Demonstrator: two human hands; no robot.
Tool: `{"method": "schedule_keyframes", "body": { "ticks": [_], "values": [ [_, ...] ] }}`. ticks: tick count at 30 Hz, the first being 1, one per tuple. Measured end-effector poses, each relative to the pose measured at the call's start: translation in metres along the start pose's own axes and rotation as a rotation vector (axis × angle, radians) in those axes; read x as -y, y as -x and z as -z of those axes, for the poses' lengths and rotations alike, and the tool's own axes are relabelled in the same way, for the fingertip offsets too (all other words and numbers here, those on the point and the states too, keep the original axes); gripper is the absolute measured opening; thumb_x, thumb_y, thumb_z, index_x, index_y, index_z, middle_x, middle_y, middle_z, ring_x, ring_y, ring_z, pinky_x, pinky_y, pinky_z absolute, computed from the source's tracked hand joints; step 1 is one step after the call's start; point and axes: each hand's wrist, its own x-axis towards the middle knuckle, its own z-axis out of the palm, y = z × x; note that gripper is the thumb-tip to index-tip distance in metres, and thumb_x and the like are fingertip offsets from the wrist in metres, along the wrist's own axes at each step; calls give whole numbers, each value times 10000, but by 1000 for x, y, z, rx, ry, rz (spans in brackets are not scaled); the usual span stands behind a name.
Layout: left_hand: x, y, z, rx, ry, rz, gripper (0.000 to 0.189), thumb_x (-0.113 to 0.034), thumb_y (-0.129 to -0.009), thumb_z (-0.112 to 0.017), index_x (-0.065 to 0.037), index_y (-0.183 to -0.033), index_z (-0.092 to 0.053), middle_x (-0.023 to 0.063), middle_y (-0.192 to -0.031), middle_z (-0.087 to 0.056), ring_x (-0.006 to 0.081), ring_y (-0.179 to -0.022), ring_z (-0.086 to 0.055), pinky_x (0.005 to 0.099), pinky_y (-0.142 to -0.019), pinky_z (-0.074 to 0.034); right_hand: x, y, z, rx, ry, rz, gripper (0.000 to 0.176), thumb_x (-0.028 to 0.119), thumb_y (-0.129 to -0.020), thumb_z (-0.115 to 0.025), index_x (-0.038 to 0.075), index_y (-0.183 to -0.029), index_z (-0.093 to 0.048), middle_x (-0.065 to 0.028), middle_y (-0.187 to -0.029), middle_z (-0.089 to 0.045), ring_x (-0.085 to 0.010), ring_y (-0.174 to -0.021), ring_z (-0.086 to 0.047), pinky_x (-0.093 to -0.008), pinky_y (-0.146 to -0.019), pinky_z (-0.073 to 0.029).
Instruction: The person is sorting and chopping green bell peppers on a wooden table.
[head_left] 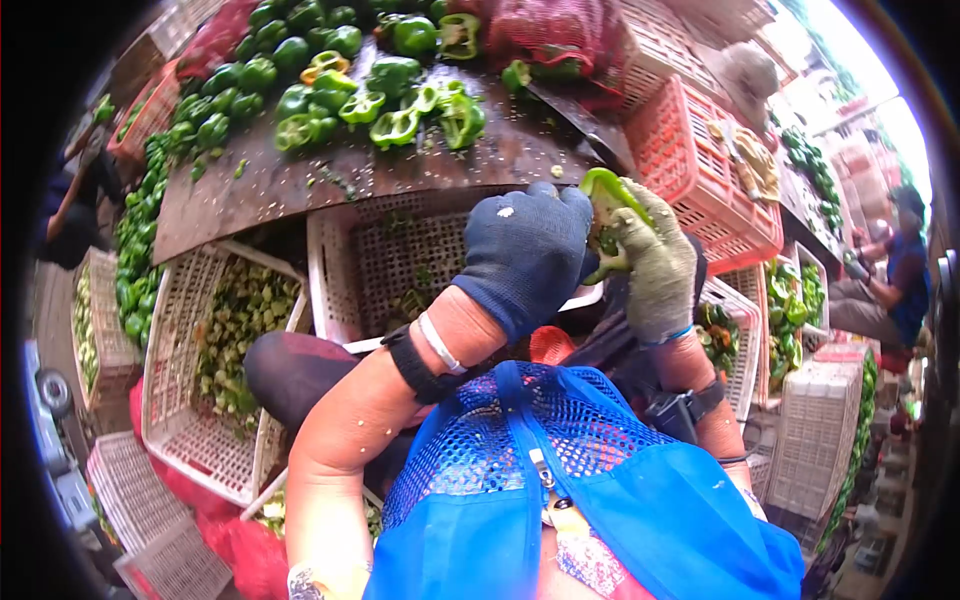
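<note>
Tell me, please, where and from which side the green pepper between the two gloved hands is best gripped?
Probably by its smooth outer wall, low down, from the right, as the right hand has the green pepper now: the curved skin fits a cupped palm, and its top end stands free. The left hand crowds its left side.

Board (pixel 300 190) (dark, wet) under green peppers (pixel 292 52)

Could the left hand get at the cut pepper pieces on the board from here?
Probably yes. The board lies just beyond the left hand, with nothing between it and the cut pepper pieces. That hand is busy, though, against the pepper the right hand grips.
</note>
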Motion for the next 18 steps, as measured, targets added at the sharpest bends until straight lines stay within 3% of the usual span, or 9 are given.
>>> {"method": "schedule_keyframes", "body": {
  "ticks": [1, 4, 5, 8, 12, 13, 16, 18],
  "values": [
    [7, 5, -5, -35, -68, -10, 318, -364, -791, -737, -95, -926, -635, 110, -791, -628, 295, -681, -656, 443, -572, -505, -5, 0, -4, 28, 170, 103, 404, 194, -983, -650, 20, -1345, -620, -72, -1120, -713, -111, -982, -656, -260, -843, -541],
    [29, 23, -15, -89, -214, -7, 284, -375, -818, -695, -109, -867, -609, 95, -752, -615, 287, -643, -652, 427, -531, -497, 16, 13, -26, 199, -45, -258, 408, 195, -971, -660, 25, -1340, -624, -57, -1096, -709, -94, -949, -649, -254, -809, -543],
    [35, 28, -14, -85, -224, 8, 275, -371, -821, -688, -112, -864, -607, 90, -740, -611, 286, -629, -649, 423, -520, -495, -3, 13, -30, 202, -24, -175, 412, 183, -956, -656, 24, -1335, -628, -49, -1072, -707, -95, -913, -652, -254, -791, -543],
    [53, 44, -10, -120, -292, 54, 272, -376, -821, -682, -117, -850, -604, 97, -727, -622, 290, -596, -646, 417, -509, -502, -12, 17, -53, 285, -114, -277, 413, 165, -944, -640, 27, -1333, -631, -45, -1062, -706, -94, -898, -655, -246, -786, -539],
    [77, 65, 7, -110, -316, 236, 186, -305, -856, -638, -123, -826, -613, 116, -725, -657, 319, -612, -671, 456, -540, -516, -14, 23, -87, 440, -200, -433, 434, 129, -918, -629, 33, -1341, -617, -54, -1053, -707, -145, -922, -688, -295, -818, -577],
    [85, 70, 12, -104, -323, 270, 164, -282, -859, -626, -124, -818, -614, 120, -722, -664, 326, -622, -677, 466, -551, -520, -17, 25, -97, 470, -210, -422, 445, 103, -901, -622, 38, -1341, -610, -72, -1055, -703, -185, -927, -703, -337, -768, -611],
    [116, 89, 36, -101, -379, 376, 102, -205, -843, -585, -123, -812, -637, 135, -726, -690, 348, -658, -693, 491, -593, -538, -29, 27, -125, 544, -335, -459, 468, 72, -881, -607, 37, -1348, -602, -97, -1085, -694, -203, -930, -705, -361, -725, -623],
    [135, 105, 71, -129, -510, 344, 102, -198, -837, -578, -124, -813, -645, 133, -731, -693, 351, -658, -693, 488, -597, -541, -29, 23, -137, 631, -438, -526, 521, 76, -860, -594, 2, -1374, -549, -158, -1199, -663, -271, -1002, -710, -450, -849, -626]
  ]
}}
